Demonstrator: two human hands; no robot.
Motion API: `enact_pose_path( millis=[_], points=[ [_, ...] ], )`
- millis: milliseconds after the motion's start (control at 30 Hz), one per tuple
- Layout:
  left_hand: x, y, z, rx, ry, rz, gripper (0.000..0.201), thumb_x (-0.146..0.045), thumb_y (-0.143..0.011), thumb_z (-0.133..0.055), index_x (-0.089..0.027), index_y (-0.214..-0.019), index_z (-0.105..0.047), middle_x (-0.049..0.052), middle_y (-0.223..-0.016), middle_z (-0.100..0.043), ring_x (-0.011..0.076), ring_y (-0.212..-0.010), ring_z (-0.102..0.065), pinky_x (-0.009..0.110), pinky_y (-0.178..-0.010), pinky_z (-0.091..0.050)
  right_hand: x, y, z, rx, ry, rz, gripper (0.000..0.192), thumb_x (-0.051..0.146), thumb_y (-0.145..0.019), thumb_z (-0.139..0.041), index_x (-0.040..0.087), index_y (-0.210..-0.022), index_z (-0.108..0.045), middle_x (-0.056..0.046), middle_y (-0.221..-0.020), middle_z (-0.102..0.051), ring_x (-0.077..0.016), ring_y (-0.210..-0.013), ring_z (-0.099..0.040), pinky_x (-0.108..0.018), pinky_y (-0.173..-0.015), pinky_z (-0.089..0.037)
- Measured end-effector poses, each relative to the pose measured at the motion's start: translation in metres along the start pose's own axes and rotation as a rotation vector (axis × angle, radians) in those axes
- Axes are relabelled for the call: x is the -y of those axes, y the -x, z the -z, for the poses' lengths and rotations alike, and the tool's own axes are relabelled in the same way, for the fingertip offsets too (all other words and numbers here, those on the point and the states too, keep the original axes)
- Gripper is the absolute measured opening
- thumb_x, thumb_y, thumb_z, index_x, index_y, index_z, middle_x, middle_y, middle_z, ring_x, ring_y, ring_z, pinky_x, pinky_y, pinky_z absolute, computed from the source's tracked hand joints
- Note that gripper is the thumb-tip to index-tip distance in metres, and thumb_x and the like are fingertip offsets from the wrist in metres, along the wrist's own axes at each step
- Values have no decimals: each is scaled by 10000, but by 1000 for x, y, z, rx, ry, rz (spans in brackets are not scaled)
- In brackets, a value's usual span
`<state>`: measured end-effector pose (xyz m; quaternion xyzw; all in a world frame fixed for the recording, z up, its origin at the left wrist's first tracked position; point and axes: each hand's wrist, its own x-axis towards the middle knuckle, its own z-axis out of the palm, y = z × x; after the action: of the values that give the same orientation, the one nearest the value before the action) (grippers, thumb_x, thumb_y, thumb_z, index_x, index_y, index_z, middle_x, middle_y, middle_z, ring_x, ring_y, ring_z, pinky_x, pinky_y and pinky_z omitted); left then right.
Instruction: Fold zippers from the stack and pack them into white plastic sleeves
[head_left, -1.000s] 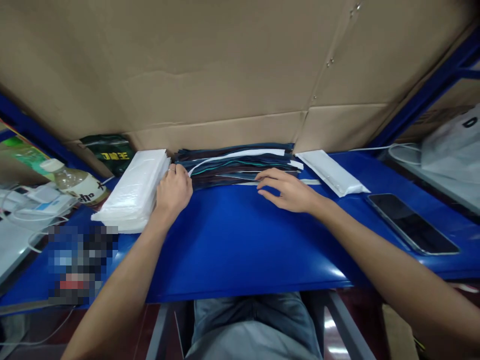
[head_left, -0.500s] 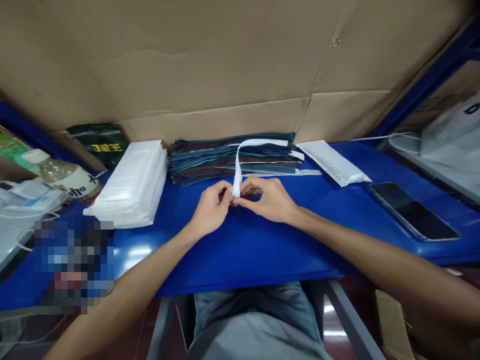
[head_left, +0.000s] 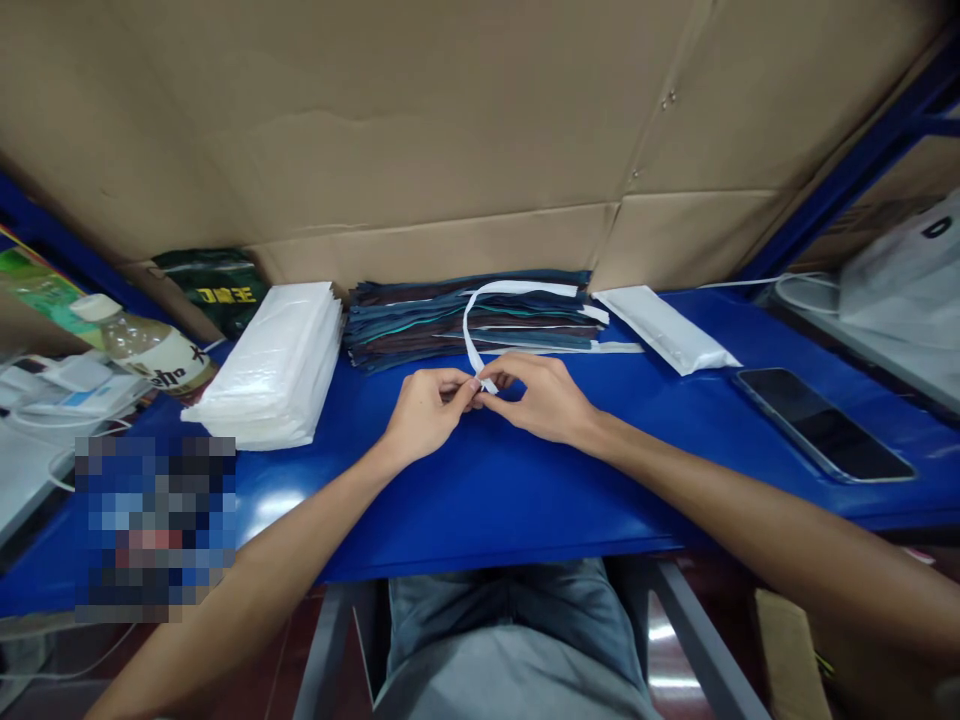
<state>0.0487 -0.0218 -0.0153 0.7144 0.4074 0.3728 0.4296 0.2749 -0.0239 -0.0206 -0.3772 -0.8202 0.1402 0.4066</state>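
Note:
A white zipper strip (head_left: 471,335) curves down from the top of a stack of dark zipper strips (head_left: 465,322) at the back of the blue table (head_left: 480,480). Its near end is pinched between my left hand (head_left: 424,412) and my right hand (head_left: 544,397), which meet fingertip to fingertip just above the table's middle. The strip's far end still lies on the stack. A pile of white plastic bags (head_left: 274,365) lies left of the stack, and a single white packet (head_left: 664,328) lies to its right.
A black phone (head_left: 821,425) lies face up at the right. A plastic bottle (head_left: 146,350), cables and small boxes crowd the left end. A green packet (head_left: 217,285) leans on the cardboard wall (head_left: 450,130) behind. A white bag (head_left: 907,270) sits far right.
My hands left the stack and bag pile, drew the white strip's end toward me and pinched it together. Since half a second ago the strip's loop has sagged leftward.

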Motion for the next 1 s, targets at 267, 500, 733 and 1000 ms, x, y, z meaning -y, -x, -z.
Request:
enact_pose_path(
  millis=[267, 500, 733, 1000],
  points=[
    [-5, 4, 0, -43, -216, -55, 252, -366, -1078, -669, -219, -1050, -872, 53, -942, -870, 241, -870, -850, 367, -831, -695, -4, 4, -6, 25, 230, 64, 182, 261, -1038, -662, 252, -1122, -823, -64, -1059, -846, -301, -956, -801, -438, -814, -610],
    [-6, 3, 1, -98, -355, -147, 258, -276, -1079, -645, -249, -1159, -889, 23, -1040, -882, 215, -923, -851, 334, -874, -696, 3, 3, -5, 98, 253, 16, 269, 251, -1107, -589, 236, -1140, -856, -64, -1058, -861, -271, -909, -806, -391, -812, -588],
    [-4, 3, 2, -97, -180, -204, 249, -333, -1044, -767, -256, -1250, -885, 25, -1194, -870, 255, -1031, -864, 392, -944, -730, -2, 1, -2, 69, -56, -153, 191, 310, -1100, -633, 259, -1062, -813, -14, -1008, -856, -220, -841, -792, -355, -786, -578],
    [-4, -5, 18, -194, -262, -184, 244, -334, -1067, -705, -215, -1159, -898, 41, -985, -885, 226, -826, -860, 352, -807, -715, -17, -14, 24, 1, 163, -11, 183, 288, -1108, -532, 237, -958, -623, -56, -901, -711, -233, -823, -639, -382, -784, -491]
  ],
)
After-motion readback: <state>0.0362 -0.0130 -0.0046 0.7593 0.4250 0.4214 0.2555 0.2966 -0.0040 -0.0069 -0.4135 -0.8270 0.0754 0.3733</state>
